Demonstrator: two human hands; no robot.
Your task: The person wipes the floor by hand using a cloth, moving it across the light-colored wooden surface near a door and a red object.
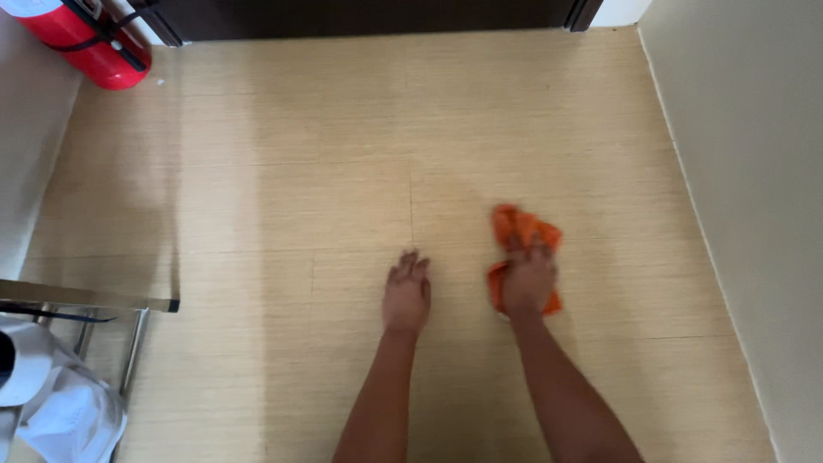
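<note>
Soft, even daylight fills the scene, moderately bright, with no hard glare. A paler, washed band runs down the floor (343, 154) left of centre, and a darker vertical streak of shade falls beside it near the left wall (26, 146). Shadows under the left hand (406, 291) and right hand (529, 279) are faint. The orange cloth (517, 230) is slightly motion-blurred. Straight edges bow outward toward the frame's corners.

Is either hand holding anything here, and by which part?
The right hand presses an orange cloth to the floor, gripping its bunched middle. The left hand lies flat, empty.
</note>
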